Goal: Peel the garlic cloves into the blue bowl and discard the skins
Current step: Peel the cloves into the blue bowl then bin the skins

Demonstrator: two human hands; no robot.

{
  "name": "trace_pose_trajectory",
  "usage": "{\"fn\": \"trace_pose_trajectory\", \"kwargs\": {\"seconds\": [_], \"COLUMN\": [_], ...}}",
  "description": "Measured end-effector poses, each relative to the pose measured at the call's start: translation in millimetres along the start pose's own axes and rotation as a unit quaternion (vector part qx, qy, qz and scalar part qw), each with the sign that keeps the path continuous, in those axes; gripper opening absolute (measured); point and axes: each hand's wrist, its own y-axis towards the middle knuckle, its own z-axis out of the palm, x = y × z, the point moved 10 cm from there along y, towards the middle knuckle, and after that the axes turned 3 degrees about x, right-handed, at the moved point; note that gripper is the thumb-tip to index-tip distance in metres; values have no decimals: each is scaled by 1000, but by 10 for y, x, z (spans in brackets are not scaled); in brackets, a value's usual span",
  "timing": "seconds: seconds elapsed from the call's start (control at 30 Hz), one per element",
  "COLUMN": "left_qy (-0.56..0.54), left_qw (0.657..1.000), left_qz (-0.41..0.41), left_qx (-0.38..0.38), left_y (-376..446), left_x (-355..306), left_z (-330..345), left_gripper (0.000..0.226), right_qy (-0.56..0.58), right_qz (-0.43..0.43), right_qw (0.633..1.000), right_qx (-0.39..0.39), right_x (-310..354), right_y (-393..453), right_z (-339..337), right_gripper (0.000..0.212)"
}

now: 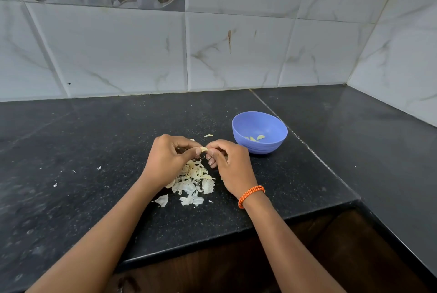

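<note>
Over a black counter (94, 141), the left hand (169, 158) and right hand (230, 165) together pinch a garlic clove (203, 149) mid-peel, a few peeled cloves (256, 138) already in the blue bowl (260, 151), the heap of skins (195, 180) not yet discarded.

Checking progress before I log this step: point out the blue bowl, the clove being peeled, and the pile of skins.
blue bowl (267, 147): head view, on its outer front wall.
garlic clove (203, 149): head view, on the pale tip showing between both hands' fingertips.
pile of skins (194, 180): head view, on the middle of the heap.
</note>
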Motion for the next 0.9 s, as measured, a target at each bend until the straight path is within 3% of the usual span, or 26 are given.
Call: {"fn": "trace_pose_trajectory", "kwargs": {"seconds": [0.33,0.47,0.73,0.9], "left_qy": [-86,-88,-23,11], "left_qw": [995,995,999,1000], "left_qz": [-41,-36,-11,-9], "left_qx": [19,15,24,-4], "left_y": [9,4,-10,-14], "left_x": [76,47,-25,-10], "left_z": [-8,-20,-12,-85], "left_gripper": [14,14,14,15], "right_qy": [1,-38,-137,-177], "right_qz": [-22,-20,-22,-6], "right_qw": [1000,998,985,980], "right_qx": [-11,-51,-107,-89], "right_x": [36,10,61,109], "right_y": [-17,-22,-68,-74], "right_z": [-25,-128,-211,-160], "right_gripper": [18,14,17,16]}}
